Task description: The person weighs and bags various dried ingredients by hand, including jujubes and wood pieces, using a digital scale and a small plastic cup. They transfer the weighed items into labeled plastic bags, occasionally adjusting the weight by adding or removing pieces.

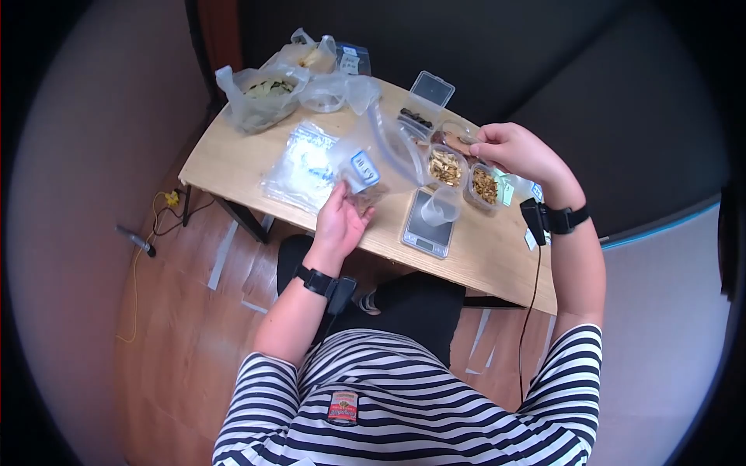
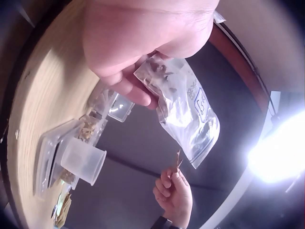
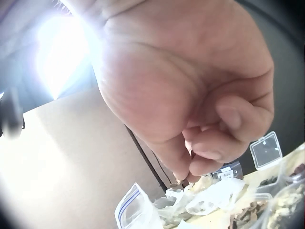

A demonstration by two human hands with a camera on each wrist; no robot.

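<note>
My left hand [image 1: 342,221] holds up a clear zip bag [image 2: 183,109] with a blue-edged label; a few small dark pieces lie in the end near the fingers. The right hand [image 1: 517,151] pinches a thin brown, bark-like piece [image 2: 178,160] between thumb and fingertips, above the tubs. Below it stand a tub of pale dried slices [image 1: 447,167] and a tub of brown bits [image 1: 486,188]. In front of them, a translucent cup [image 1: 441,210] sits on a flat scale [image 1: 426,239]. Its reading is not legible.
An open-lidded box with dark pieces [image 1: 416,118] stands behind the tubs. Flat clear bags [image 1: 299,171] lie left on the table. A plastic bag of greenish leaves [image 1: 268,89] and other bags crowd the far left. A cable [image 1: 531,318] hangs from the right wrist.
</note>
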